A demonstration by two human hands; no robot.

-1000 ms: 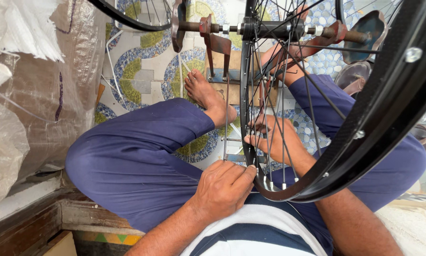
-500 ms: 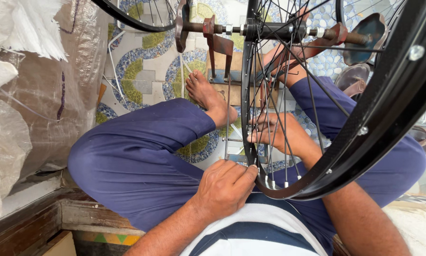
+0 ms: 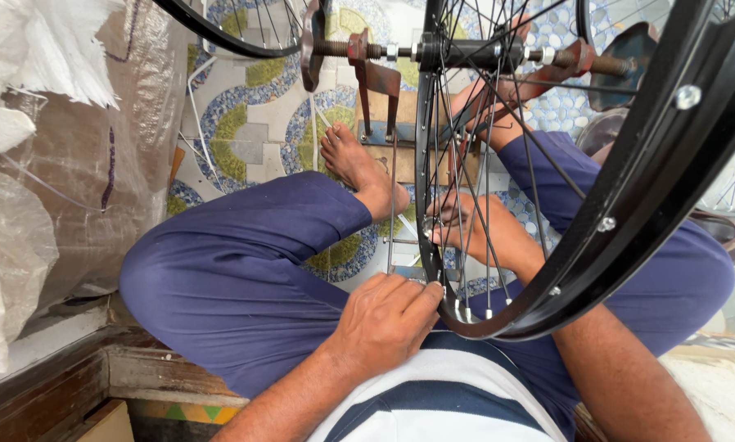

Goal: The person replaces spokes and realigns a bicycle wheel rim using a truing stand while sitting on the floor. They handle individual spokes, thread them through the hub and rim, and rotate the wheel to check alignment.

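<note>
A black bicycle wheel rim with thin steel spokes stands upright on a rusty axle stand between my knees. My left hand is closed against the low part of the rim, its fingers pinched at a spoke end; whether a small tool is in it is hidden. My right hand reaches in among the spokes and pinches one of them near the rim. A second black rim crosses close to the camera at the right. I sit cross-legged in blue trousers, with a bare foot beside the stand.
Clear plastic bags are piled at the left above a wooden ledge. The floor has blue and green mosaic tiles. Another rim arcs across the top, and a metal bowl sits at the far right.
The view has shifted slightly. Both hands stay at the same places on the wheel, with only small finger movements at the spokes.
</note>
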